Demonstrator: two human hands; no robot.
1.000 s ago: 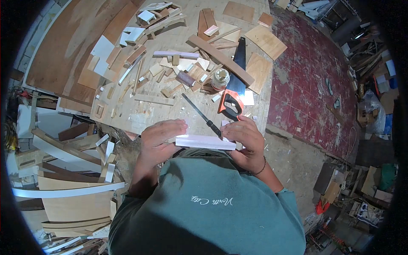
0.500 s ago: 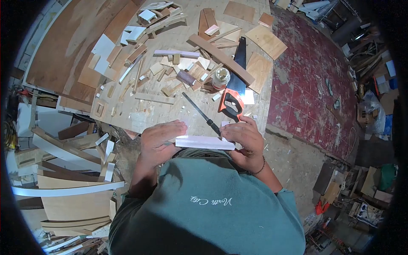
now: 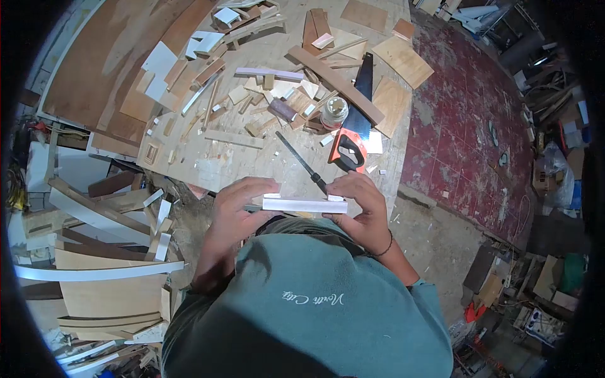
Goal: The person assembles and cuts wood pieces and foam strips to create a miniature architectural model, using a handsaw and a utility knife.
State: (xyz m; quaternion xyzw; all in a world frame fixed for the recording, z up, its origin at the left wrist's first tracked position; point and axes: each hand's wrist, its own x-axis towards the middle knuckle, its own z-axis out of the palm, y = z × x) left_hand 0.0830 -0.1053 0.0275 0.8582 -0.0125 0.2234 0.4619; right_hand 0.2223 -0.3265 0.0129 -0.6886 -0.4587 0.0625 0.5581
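A pale white strip of wood (image 3: 305, 206) is held level in front of my body, at the table's near edge. A small white block (image 3: 271, 195) sits at its left end, and another small block (image 3: 335, 198) at its right end. My left hand (image 3: 241, 205) is closed around the left end, fingers over the block and thumb below. My right hand (image 3: 363, 205) grips the right end in the same way. Just beyond the strip lies a file (image 3: 296, 157) with a black handle pointing at my right fingers. A handsaw (image 3: 354, 143) with an orange and black handle lies farther out.
The wooden table (image 3: 217, 170) carries several offcuts, a glass jar (image 3: 334, 112), a long brown board (image 3: 340, 85) and a dark cylindrical piece (image 3: 282, 109). Curved wooden parts (image 3: 107, 271) are piled at the left. Red tiled floor (image 3: 460, 132) lies to the right.
The strip and both hands have risen slightly away from my body. The strip has turned so its front face and both end blocks show more clearly. The view has shifted a little.
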